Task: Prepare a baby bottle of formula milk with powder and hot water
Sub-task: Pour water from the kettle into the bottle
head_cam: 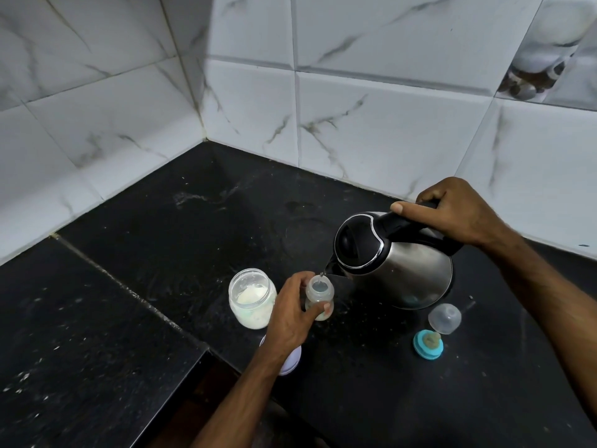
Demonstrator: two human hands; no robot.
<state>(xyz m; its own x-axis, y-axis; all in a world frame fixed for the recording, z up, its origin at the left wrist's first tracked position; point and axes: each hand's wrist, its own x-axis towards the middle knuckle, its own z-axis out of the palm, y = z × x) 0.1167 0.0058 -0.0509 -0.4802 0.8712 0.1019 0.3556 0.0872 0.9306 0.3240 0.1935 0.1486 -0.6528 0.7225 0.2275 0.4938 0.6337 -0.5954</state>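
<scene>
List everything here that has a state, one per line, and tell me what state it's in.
Kettle: lid shut, tilted, pouring.
Baby bottle: open, upright, receiving water.
Powder jar: open, partly filled.
Teat ring: off, on counter.
Clear cap: off, on counter.
Left hand: gripping bottle.
Right hand: gripping kettle handle.

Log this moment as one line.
right hand tilts kettle | left hand holds bottle | water entering bottle | teat off

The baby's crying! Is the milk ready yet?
Not yet. Done: the bottle is open, teat and cap set aside. Now: right hand tips the kettle into it while left hand steadies it. Left: powder from the jar, closing, mixing.
</scene>
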